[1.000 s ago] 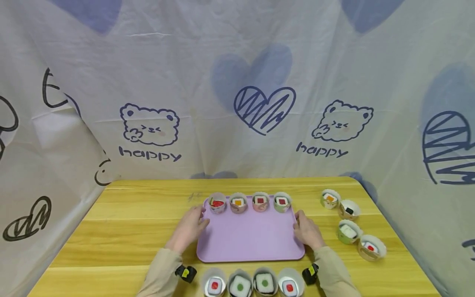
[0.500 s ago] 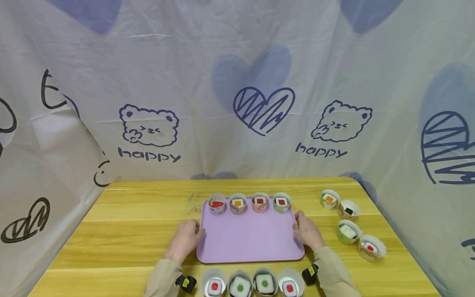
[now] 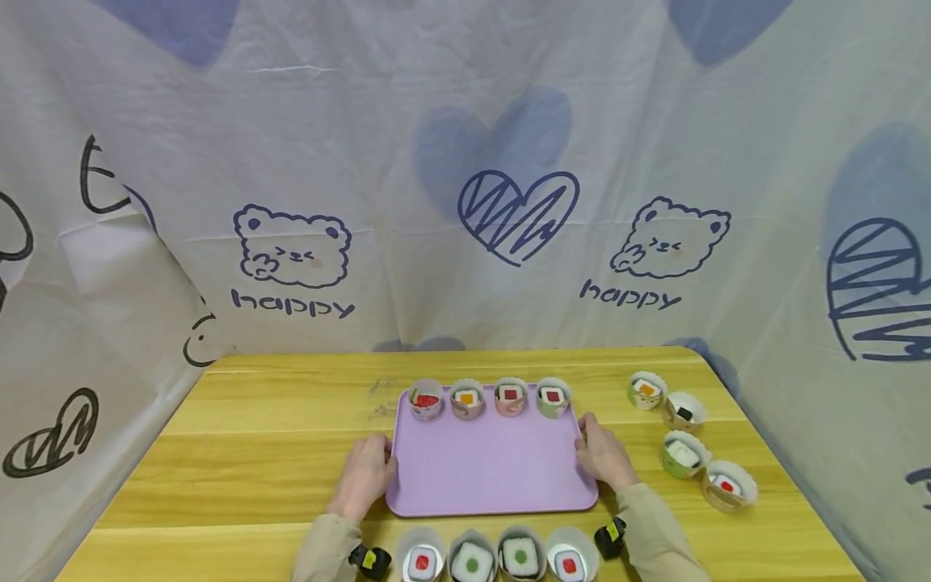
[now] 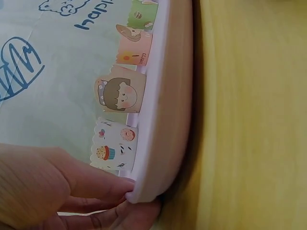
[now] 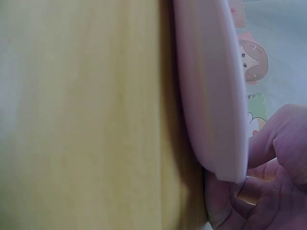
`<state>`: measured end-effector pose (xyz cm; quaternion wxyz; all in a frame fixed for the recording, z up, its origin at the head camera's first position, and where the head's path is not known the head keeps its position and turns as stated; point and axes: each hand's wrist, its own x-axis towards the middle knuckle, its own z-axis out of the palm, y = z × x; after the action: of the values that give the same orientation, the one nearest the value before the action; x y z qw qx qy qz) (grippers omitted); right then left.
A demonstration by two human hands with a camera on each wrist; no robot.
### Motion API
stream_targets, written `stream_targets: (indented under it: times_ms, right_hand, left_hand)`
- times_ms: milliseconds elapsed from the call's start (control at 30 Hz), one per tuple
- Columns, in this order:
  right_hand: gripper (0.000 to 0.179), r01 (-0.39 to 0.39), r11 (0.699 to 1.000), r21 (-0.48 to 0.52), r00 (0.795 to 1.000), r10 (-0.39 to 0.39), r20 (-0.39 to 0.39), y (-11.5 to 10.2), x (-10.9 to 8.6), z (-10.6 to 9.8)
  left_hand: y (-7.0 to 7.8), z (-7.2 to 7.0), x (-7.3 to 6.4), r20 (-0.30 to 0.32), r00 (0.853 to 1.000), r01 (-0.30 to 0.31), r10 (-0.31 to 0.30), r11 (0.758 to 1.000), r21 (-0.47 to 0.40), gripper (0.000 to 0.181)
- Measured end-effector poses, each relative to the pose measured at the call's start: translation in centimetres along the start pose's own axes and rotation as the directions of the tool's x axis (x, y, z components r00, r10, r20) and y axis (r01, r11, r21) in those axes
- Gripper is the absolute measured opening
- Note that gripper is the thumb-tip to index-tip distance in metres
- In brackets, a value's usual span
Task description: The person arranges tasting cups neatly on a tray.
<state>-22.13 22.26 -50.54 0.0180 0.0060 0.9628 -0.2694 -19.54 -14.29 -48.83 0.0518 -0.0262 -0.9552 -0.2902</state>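
Observation:
A pinkish-purple tray (image 3: 494, 469) lies in the middle of the wooden table in the head view. My left hand (image 3: 364, 477) grips its left edge, and the left wrist view shows the thumb over the rim with fingers beneath. On the opposite side, my right hand (image 3: 605, 454) holds the right edge, with fingers (image 5: 220, 201) under the rim in the right wrist view. Several paper cups stand in a row along the tray's far side: a cup with red pieces (image 3: 426, 411), one with an orange-topped sushi piece (image 3: 468, 408), and others with red-topped sushi.
Close to the tray's near edge, another row of cups with sushi pieces (image 3: 471, 562) sits between my forearms. More paper cups (image 3: 684, 454) stand on the table to the right. A printed cloth (image 3: 407, 162) hangs behind the table (image 3: 240, 453).
My left hand has slid toward me along the tray's left edge, away from the far corner, and now grips the rim lower down. The right hand and the cups look unmoved.

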Motion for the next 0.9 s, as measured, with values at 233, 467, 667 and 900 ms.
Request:
stream_targets:
  times_ms: [233,467,667,900]
  right_hand:
    - [0.019,0.013,1.0,-0.004,1.0,-0.013,0.001,0.0,-0.1,-0.3]
    - [0.02,-0.004,1.0,0.001,1.0,0.004,0.024,-0.2,0.1,-0.7]
    - [0.022,0.014,0.999,0.029,0.999,-0.015,0.028,-0.2,0.3,-1.0]
    - [0.027,0.001,0.998,0.071,0.999,-0.003,0.035,0.0,0.3,-1.7]
  left_hand:
    - [0.1,0.1,0.1,0.006,1.0,0.025,-0.025,1.0,0.01,0.003]
    - [-0.1,0.1,0.3,0.015,0.999,0.033,-0.033,0.999,0.006,0.004]
    - [-0.2,0.0,0.3,0.016,1.0,0.027,-0.027,1.0,0.006,0.003]
    - [-0.2,0.1,0.3,0.021,0.999,0.029,-0.029,1.0,-0.008,0.003]
